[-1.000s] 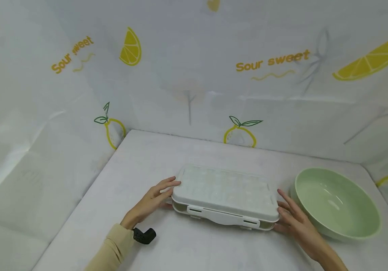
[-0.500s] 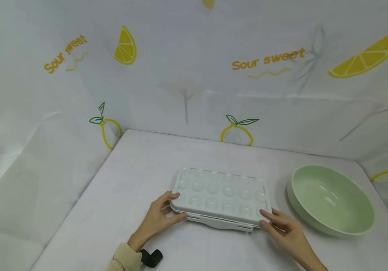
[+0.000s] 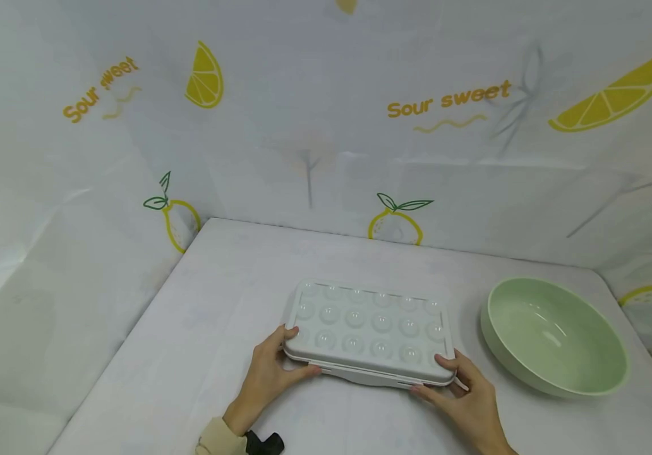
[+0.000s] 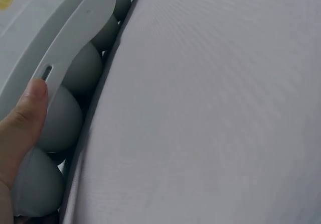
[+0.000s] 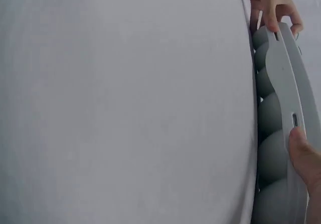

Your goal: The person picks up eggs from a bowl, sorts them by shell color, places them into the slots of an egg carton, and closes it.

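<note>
A pale egg box (image 3: 368, 328) with a domed-cup lid lies on the white-covered table, its lid down on the base. My left hand (image 3: 271, 370) grips its left end, index finger on top of the lid and thumb at the front strip. At the other end my right hand (image 3: 465, 395) holds the front corner, index finger on the lid, thumb along the front edge. In the left wrist view, my left thumb (image 4: 30, 113) presses the front clasp strip (image 4: 75, 28) beside a slot, above rounded egg cups (image 4: 57, 121). In the right wrist view, my right thumb (image 5: 303, 153) sits just below the other slot.
A large light-green bowl (image 3: 536, 373) stands to the right of the egg box, close to my right hand. The table (image 3: 235, 284) meets a lemon-print backdrop (image 3: 303, 95) at its back and sides. A black device (image 3: 265, 444) is at my left wrist.
The lid, raised at the front a second ago, has come down onto the base. Both hands have moved from the ends toward the front corners, thumbs now on the front strip.
</note>
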A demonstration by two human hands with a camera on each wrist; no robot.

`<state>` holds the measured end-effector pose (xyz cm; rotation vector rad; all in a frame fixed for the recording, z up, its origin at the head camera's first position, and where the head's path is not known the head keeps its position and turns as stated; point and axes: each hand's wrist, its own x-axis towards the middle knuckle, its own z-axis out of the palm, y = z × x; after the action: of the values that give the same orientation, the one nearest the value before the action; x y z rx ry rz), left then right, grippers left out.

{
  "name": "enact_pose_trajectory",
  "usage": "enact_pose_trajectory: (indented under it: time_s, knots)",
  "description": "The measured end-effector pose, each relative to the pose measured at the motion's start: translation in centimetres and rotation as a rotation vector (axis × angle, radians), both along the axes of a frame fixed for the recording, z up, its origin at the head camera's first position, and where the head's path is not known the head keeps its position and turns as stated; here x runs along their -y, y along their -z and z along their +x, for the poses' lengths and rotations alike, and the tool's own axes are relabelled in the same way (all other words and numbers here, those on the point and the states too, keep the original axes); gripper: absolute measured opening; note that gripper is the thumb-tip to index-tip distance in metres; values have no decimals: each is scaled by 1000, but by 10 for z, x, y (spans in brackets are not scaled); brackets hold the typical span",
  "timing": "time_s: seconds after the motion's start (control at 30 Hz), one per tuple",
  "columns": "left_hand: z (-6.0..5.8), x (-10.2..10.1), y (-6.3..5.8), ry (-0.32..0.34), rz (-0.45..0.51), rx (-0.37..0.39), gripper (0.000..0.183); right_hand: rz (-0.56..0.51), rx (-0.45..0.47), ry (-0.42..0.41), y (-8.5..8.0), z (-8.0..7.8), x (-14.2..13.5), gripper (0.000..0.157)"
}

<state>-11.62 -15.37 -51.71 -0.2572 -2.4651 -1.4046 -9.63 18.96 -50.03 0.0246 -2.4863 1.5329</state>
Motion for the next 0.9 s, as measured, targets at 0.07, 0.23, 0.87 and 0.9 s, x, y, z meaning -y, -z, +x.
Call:
enact_pose_trajectory:
  time_s: [0.07,0.23,0.87,0.9]
  knots:
    - [1,0,1,-21,-39,-21,80,11,1,19,2,2,2,69]
    - [5,-1,5,-29,-70,-68,84,44,-47,34,8,6,6,71]
    - [-7,6,13,-49,-237,-283,78,164,-250,93,20,-1,4,71]
    - [-7,6,14,-55,-241,-286,78,163,-252,95,20,-2,4,70]
